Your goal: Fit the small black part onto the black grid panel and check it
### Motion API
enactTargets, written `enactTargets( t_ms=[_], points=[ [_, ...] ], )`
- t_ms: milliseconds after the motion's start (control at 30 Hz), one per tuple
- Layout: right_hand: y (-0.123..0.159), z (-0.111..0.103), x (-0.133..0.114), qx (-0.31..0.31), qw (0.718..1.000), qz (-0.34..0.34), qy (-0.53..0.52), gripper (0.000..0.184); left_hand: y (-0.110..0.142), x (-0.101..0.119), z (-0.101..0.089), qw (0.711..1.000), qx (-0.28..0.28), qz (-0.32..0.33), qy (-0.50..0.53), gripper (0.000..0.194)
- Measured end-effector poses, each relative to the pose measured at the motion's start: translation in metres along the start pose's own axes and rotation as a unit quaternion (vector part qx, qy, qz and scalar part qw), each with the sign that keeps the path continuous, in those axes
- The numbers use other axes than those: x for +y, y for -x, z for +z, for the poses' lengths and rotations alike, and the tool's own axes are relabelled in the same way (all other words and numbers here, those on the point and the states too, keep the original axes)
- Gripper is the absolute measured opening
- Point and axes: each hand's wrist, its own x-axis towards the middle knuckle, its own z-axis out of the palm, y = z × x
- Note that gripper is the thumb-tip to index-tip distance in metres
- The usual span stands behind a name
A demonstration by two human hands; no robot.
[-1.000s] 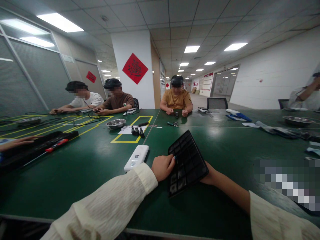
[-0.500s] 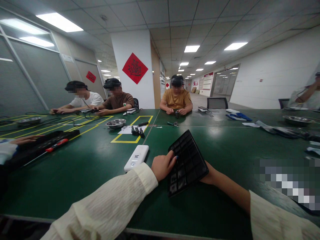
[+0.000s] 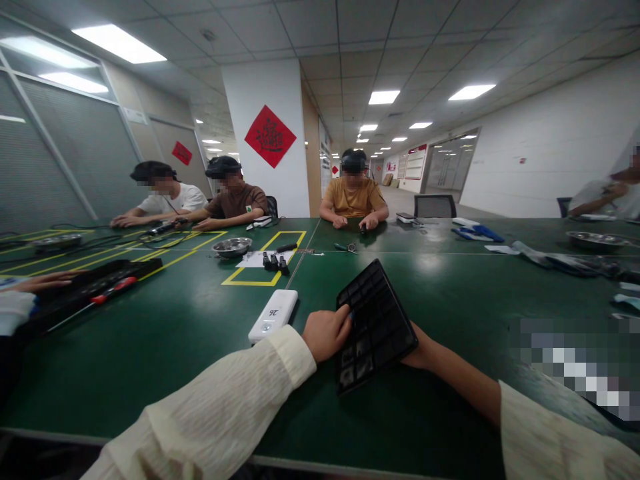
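A shallow black compartment tray (image 3: pixel 383 320), divided into several small square cells, is tilted above the green table. My right hand (image 3: pixel 420 348) holds it from behind at its right edge; most of those fingers are hidden by the tray. My left hand (image 3: pixel 326 333) reaches in from the left, thumb and fingers closed together over the tray's left cells. A tiny hint of blue shows at those fingertips, too small to name. Some lower cells look shiny. Just left of my left hand lies a white power bank (image 3: pixel 274 315) marked 26.
Beyond stand a metal bowl (image 3: pixel 231 247) and small black parts (image 3: pixel 276 264) on paper. Pliers (image 3: pixel 345 248) lie farther off. At left are a red-handled screwdriver (image 3: pixel 115 291), a black case (image 3: pixel 75 300) and another person's hand (image 3: pixel 53 280). Other people sit around the table (image 3: pixel 200 360).
My left fingertips have shifted slightly over the cells, and the blue bit shows less. The tray stays almost still. Across the table, a person's hands have moved apart.
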Motion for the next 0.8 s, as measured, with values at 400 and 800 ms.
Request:
enactTargets(
  t_ms=[400,800],
  points=[
    [-0.0006,-0.0022,-0.0022,-0.016,1.0,-0.001,0.015,0.037,0.0001,0.0023,-0.0005,1.0,0.0,-0.026,0.0,0.041],
    [0.001,0.0002,0.0013,-0.009,1.0,0.009,0.003,0.036,-0.0018,-0.0002,0.0024,1.0,0.006,-0.016,0.005,0.042]
  ],
)
